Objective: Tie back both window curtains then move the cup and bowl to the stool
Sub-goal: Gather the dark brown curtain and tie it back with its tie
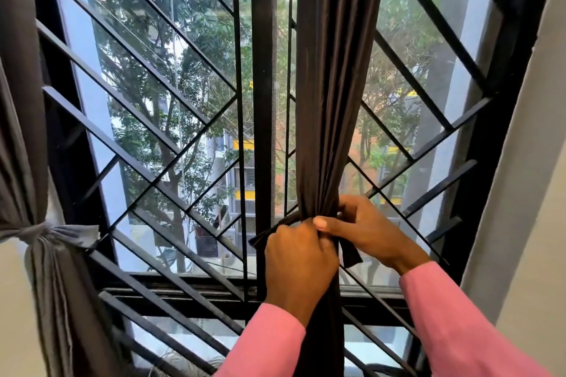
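1. The window grille (171, 107) fills our view, with trees and buildings beyond the glass.
2. The dark curtain (333, 70) hangs gathered into one column just right of the centre bar, not yet secured.
3. The grey curtain (33, 138) at the far left is already cinched with a grey tie (61, 234); we count that half as done.
4. Our right hand (367, 231) wraps around the dark bundle, thumb pressed across its front.
5. Our left hand (298, 257) is closed in a fist just below, pinching the dark tie strip (350, 254), whose ends stick out on both sides.
6. Cup, bowl and stool are out of view; we judge that step remains after this knot.
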